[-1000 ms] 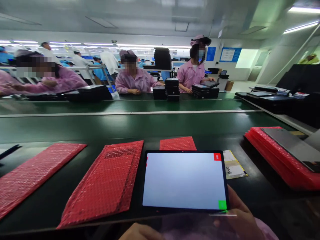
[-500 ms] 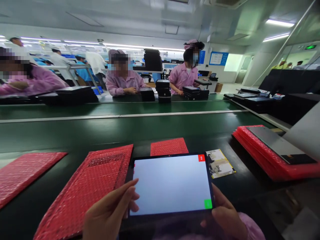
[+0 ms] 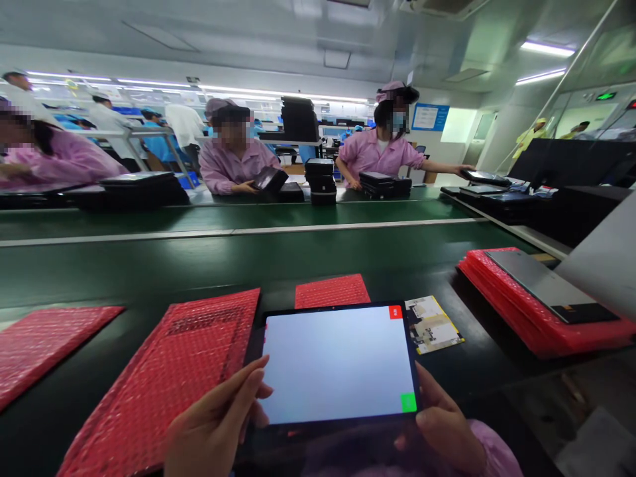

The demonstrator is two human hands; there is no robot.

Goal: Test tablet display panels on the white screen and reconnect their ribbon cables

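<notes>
A tablet (image 3: 338,364) with a lit, pale blank screen is tilted up toward me, a red square in its upper right corner and a green one at lower right. My right hand (image 3: 444,421) grips its right edge, the thumb in front by the lower corner. My left hand (image 3: 221,417) is at the left edge. Its thumb and index finger are closed together, and the other fingertips overlap the screen's side. Whether anything is pinched there is hidden. Behind the tablet lies a small red bubble-wrap pouch (image 3: 332,290), partly covered by it.
Red bubble-wrap pouches (image 3: 163,371) lie left on the dark bench. A printed card (image 3: 432,324) lies right of the tablet. Farther right, a grey device (image 3: 551,285) rests on stacked red pouches (image 3: 497,301). Across the green belt (image 3: 199,258), co-workers sit behind stacked black devices (image 3: 320,182).
My hands and the tablet hold nearly the same pose. Opposite, one co-worker now stretches an arm toward the devices at right, and another has tilted up a black device.
</notes>
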